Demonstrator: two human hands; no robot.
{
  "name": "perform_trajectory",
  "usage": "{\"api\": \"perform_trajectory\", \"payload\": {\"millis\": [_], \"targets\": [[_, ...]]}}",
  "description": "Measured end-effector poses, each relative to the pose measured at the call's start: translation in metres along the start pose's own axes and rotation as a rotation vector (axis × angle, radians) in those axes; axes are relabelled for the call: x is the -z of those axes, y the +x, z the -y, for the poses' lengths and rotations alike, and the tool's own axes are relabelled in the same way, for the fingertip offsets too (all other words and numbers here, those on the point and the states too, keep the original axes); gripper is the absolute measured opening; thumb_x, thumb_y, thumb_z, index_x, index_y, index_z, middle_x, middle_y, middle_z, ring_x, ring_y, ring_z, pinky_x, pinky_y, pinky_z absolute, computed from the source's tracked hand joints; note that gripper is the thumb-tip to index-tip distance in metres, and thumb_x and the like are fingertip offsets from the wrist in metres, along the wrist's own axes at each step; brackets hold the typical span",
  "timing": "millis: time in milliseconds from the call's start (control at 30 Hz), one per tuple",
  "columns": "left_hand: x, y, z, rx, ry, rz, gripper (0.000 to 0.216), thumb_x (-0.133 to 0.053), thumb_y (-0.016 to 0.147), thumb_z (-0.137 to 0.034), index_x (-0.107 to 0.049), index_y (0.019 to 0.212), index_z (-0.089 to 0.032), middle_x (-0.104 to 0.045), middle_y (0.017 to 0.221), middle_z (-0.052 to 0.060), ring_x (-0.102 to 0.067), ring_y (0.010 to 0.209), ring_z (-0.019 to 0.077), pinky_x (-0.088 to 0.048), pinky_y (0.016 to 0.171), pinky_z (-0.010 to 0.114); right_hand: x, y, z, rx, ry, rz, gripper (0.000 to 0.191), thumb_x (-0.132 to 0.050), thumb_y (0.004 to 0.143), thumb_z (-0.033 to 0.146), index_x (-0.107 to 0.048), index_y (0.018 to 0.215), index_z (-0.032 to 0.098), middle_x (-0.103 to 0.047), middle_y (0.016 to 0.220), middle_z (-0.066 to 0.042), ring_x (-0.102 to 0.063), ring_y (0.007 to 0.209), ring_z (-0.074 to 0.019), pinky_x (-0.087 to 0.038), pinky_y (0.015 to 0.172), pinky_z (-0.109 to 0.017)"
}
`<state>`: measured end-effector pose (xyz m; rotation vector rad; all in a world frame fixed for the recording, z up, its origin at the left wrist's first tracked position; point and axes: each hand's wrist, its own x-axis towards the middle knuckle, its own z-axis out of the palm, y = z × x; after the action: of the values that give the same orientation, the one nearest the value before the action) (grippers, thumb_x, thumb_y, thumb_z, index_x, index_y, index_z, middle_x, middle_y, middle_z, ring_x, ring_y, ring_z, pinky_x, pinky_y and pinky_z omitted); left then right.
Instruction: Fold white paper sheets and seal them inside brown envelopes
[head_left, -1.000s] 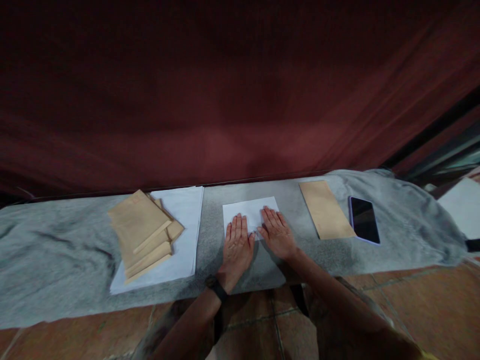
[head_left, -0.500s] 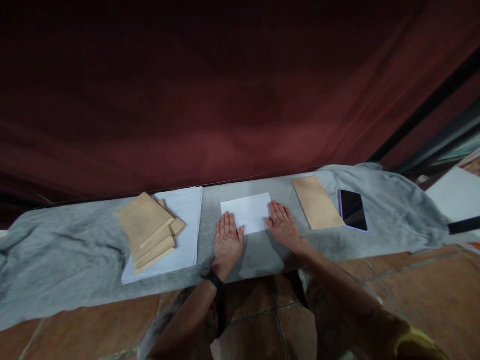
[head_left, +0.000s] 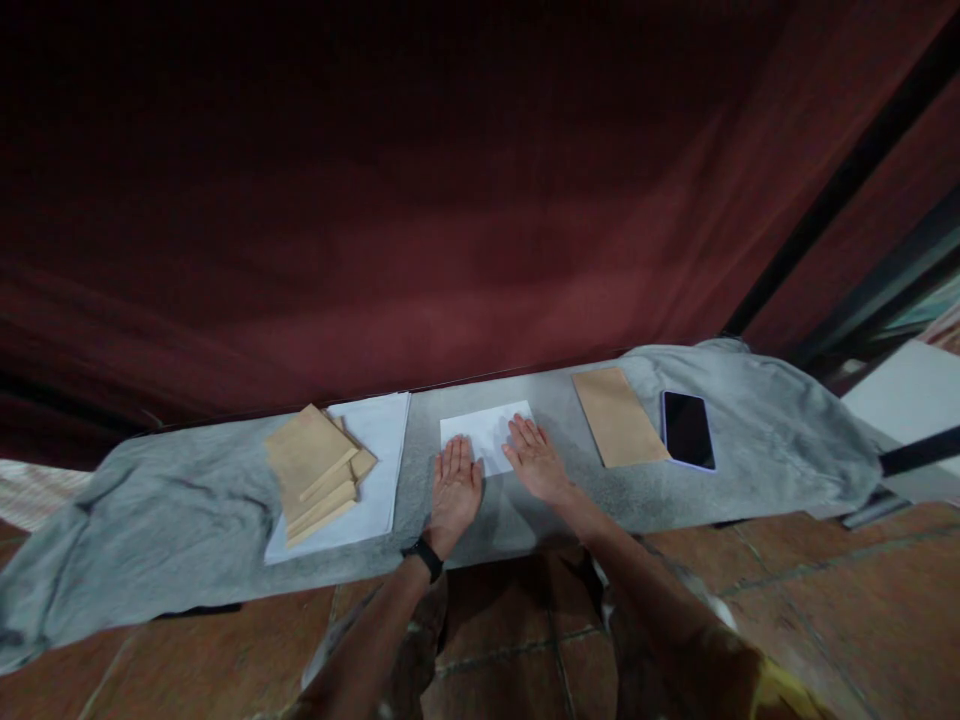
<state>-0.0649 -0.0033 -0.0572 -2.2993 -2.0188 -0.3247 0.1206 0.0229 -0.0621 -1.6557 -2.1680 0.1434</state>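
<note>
A white sheet of paper (head_left: 489,432), seemingly folded, lies on the grey cloth in front of me. My left hand (head_left: 456,485) rests flat on its lower left part, fingers stretched out and pointing away from me. On the right part of the paper lies my right hand (head_left: 536,458), also flat, with its fingers slightly spread. Neither hand grasps anything. Just right of my right hand, a single brown envelope (head_left: 619,417) lies flat on the cloth.
Several brown envelopes (head_left: 309,450) lie fanned on a stack of white paper (head_left: 386,440) at the left. A phone (head_left: 688,430) sits right of the single envelope. The grey cloth (head_left: 172,520) covers a long narrow bench. Dark red fabric (head_left: 465,250) hangs behind it.
My right hand has shifted left, from the paper's right edge further onto it. My left hand stays flat at the lower left. The camera view has tilted and moved slightly.
</note>
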Motion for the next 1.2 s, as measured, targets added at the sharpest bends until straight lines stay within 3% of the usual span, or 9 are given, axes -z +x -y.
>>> {"api": "perform_trajectory", "payload": {"millis": [200,400,533,833,1200], "targets": [[-0.007,0.024,-0.015,-0.09,-0.029,0.098,0.059,-0.027,0.103,-0.022,-0.039,0.157,-0.003,-0.037,0.166,0.018,-0.028,0.157,0.028,-0.026,0.128,0.05,-0.016,0.026,0.023,0.03,0.043,0.066,0.055,-0.026,0.11,0.037,-0.049,0.154,0.013,-0.044,0.163,-0.012,-0.039,0.152,-0.0241,-0.031,0.126,-0.046],[-0.014,0.047,-0.01,-0.124,-0.059,0.152,0.059,-0.033,0.101,-0.02,-0.039,0.158,-0.01,-0.036,0.167,0.016,-0.029,0.157,0.0273,-0.028,0.127,0.05,-0.028,0.043,0.031,-0.003,0.02,0.128,0.057,-0.023,0.111,0.039,-0.049,0.154,0.012,-0.042,0.164,-0.011,-0.037,0.153,-0.023,-0.026,0.127,-0.044],[-0.017,0.052,-0.007,-0.117,-0.084,0.108,0.058,-0.028,0.102,-0.019,-0.038,0.159,-0.01,-0.036,0.167,0.014,-0.028,0.157,0.0251,-0.026,0.128,0.049,-0.031,0.044,0.024,0.018,-0.029,0.105,0.056,-0.025,0.111,0.04,-0.048,0.155,0.013,-0.04,0.165,-0.01,-0.038,0.153,-0.0242,-0.023,0.128,-0.045],[-0.026,0.055,-0.006,-0.037,-0.078,0.041,0.058,-0.027,0.106,-0.032,-0.039,0.158,-0.007,-0.035,0.167,0.015,-0.028,0.157,0.0248,-0.022,0.13,0.046,-0.033,0.04,0.001,0.024,-0.132,-0.038,0.056,-0.03,0.111,0.04,-0.047,0.155,0.009,-0.042,0.162,-0.016,-0.043,0.15,-0.03,-0.029,0.124,-0.051],[-0.023,0.047,0.007,0.036,0.003,-0.014,0.063,-0.031,0.106,-0.038,-0.04,0.156,0.0,-0.037,0.164,0.022,-0.032,0.155,0.0312,-0.027,0.128,0.049,-0.03,0.033,-0.023,-0.019,-0.187,-0.128,0.061,-0.026,0.111,0.043,-0.045,0.156,0.007,-0.045,0.16,-0.019,-0.048,0.145,-0.034,-0.031,0.12,-0.054]]}}
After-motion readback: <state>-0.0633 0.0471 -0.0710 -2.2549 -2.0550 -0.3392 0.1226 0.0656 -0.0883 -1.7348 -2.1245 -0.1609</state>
